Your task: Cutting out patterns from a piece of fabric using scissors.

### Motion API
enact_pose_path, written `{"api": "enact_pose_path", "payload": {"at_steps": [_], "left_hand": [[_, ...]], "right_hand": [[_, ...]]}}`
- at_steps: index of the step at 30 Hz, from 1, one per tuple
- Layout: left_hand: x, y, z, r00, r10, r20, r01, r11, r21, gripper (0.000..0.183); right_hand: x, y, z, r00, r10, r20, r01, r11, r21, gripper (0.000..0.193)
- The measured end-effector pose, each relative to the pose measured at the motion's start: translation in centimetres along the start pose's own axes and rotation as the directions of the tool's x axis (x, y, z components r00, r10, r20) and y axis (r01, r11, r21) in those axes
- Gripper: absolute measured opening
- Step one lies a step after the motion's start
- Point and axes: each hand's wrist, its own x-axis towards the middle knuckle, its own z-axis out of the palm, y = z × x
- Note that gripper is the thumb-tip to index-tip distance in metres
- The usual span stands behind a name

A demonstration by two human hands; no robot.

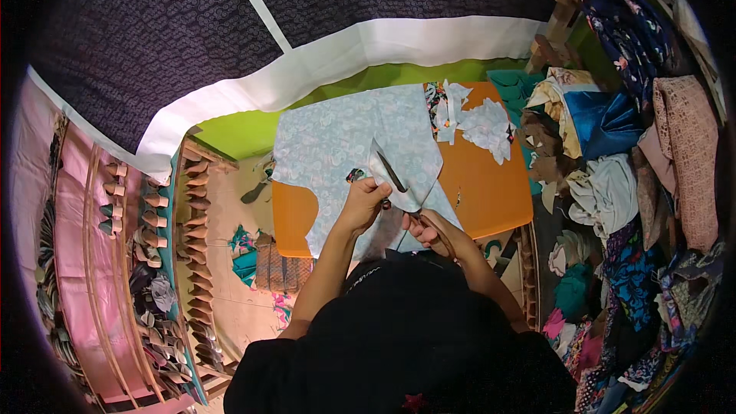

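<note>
My right hand is closed round the handle end of a pair of scissors. The dark scissor blades point away from me, against a small pale fabric piece lifted off the table. My left hand pinches the left edge of that piece, beside the scissors. Below both hands a large cut sheet of pale blue-white patterned fabric lies spread over the orange table. A small dark floral patch shows just beyond my left fingers.
White scraps lie at the table's far right. Heaped cloth crowds the right side. Rows of wooden shoe lasts stand on racks at the left. A dark patterned curtain with a white border hangs ahead. Cloth bits lie on the floor.
</note>
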Motion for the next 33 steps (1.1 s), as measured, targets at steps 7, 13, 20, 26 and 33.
{"api": "enact_pose_path", "payload": {"at_steps": [7,13,20,26,33], "left_hand": [[-0.2,0.6,-0.2,0.999,-0.008,0.037,0.007,0.999,0.033,0.02],[-0.3,1.1,0.1,0.999,0.04,0.002,-0.04,0.998,0.044,0.015],[0.1,0.9,-0.8,0.994,0.062,-0.093,-0.059,0.998,0.035,0.014],[-0.5,1.5,-0.2,0.999,0.022,0.033,-0.024,0.997,0.07,0.017],[-0.4,1.5,-0.7,0.999,-0.013,0.035,0.009,0.995,0.098,0.018]], "right_hand": [[0.1,-0.4,0.0,0.979,0.149,0.139,-0.186,0.933,0.308,0.047],[0.5,0.2,0.0,0.984,-0.083,0.161,0.029,0.949,0.314,0.091],[0.0,-0.3,0.0,0.987,-0.026,0.156,-0.009,0.976,0.219,0.098],[0.6,0.0,0.3,0.988,0.019,0.155,-0.062,0.959,0.276,0.097],[0.4,-0.4,0.1,0.981,0.066,0.18,-0.122,0.939,0.322,0.096]]}}
